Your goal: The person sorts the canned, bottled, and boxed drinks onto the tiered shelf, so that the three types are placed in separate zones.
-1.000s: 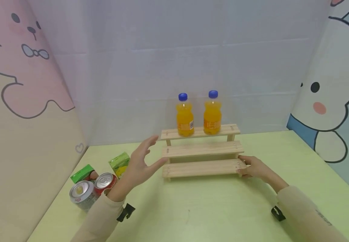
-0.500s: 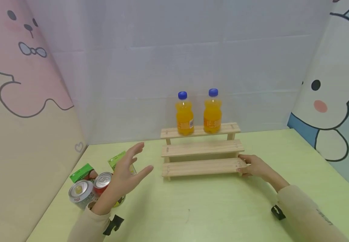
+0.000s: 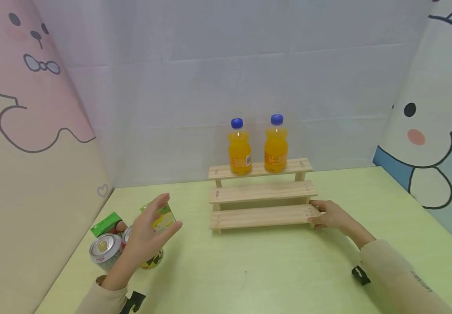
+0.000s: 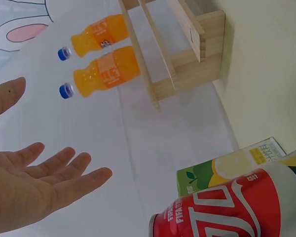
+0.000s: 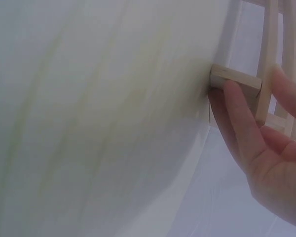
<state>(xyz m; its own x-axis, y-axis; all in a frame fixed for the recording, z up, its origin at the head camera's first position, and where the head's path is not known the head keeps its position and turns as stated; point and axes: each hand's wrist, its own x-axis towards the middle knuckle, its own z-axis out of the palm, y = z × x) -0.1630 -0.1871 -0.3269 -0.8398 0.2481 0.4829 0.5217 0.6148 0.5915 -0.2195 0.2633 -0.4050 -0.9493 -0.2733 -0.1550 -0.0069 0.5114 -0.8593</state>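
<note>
My left hand (image 3: 141, 240) is in the air over the drinks at the left, its fingers spread and holding nothing. Under or beside it are a silver can (image 3: 105, 249), a red Coca-Cola can (image 4: 222, 212), a yellow-and-black patterned can (image 3: 155, 260) and a green-and-yellow lemon drink carton (image 3: 164, 220). The hand partly covers the red can in the head view. At the right end of a three-tier wooden shelf (image 3: 263, 217), my right hand (image 3: 329, 216) grips the lowest tier, thumb on top and fingers at its leg. Two orange soda bottles (image 3: 240, 152) with blue caps stand upright on the top tier.
Another green carton (image 3: 107, 224) sits behind the silver can, near the left wall. A pale wall (image 3: 178, 96) closes off the back of the yellow-green table (image 3: 249, 270). Printed side walls (image 3: 418, 131) border it left and right.
My left hand has moved left and toward me, away from the shelf and over the cans, still with fingers spread. The right hand keeps its hold on the shelf.
</note>
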